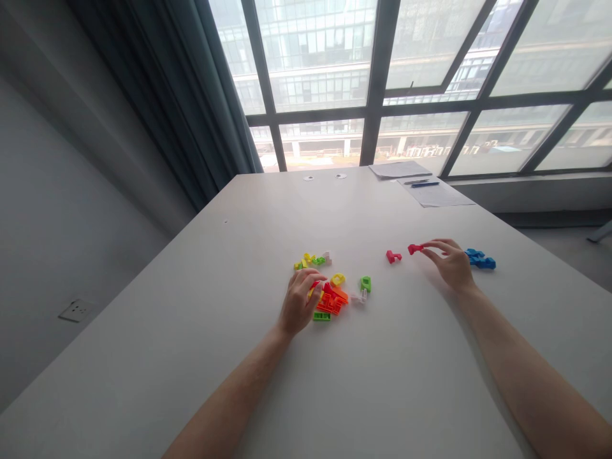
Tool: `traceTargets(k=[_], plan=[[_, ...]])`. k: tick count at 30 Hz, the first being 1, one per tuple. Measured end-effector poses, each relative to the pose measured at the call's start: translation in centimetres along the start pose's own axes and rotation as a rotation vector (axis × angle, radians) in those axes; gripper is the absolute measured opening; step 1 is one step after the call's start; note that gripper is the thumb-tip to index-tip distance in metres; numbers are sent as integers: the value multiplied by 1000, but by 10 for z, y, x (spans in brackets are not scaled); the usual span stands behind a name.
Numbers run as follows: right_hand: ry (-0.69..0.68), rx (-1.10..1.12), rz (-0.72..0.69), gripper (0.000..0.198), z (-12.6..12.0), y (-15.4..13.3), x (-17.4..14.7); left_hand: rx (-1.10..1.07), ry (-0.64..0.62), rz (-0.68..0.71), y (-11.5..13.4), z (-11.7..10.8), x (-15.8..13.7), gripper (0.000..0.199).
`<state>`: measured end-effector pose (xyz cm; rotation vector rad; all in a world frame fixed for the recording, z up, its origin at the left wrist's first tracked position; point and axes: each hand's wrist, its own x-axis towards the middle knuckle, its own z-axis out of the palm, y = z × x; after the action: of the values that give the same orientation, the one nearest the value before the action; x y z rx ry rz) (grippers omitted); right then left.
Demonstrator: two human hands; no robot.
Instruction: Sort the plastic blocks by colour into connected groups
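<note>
My right hand (pixel 449 261) pinches a small red plastic building block (pixel 414 249) between thumb and fingertips, just above or on the white table. Left of it, another red block (pixel 393 257) lies on its own. Blue blocks (pixel 479 259) sit in a group beside my right wrist. My left hand (pixel 302 301) reaches over the left edge of a mixed pile, its fingers bent and the thumb apart from them. In that pile are orange-red blocks (pixel 332 301), a yellow block (pixel 338 279) and a green block (pixel 322 316). My left fingers partly hide some red and yellow pieces.
Behind my left hand lie yellow blocks (pixel 308 258) with green and whitish ones. A green block (pixel 366 284) and a clear piece (pixel 359 298) rest right of the pile. Papers (pixel 444 194) and pens (pixel 423 183) lie at the table's far right, near the windows.
</note>
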<state>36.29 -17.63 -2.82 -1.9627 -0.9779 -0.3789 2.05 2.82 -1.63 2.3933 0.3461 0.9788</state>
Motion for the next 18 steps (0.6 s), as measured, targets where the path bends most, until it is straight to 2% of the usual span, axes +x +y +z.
traceTargets(k=[4, 18], plan=[[-26, -31, 66, 46, 3, 16, -4, -8, 36, -9, -2, 1, 0, 24], [-124, -219, -32, 28, 20, 15, -6, -17, 36, -11, -5, 2, -1, 24]])
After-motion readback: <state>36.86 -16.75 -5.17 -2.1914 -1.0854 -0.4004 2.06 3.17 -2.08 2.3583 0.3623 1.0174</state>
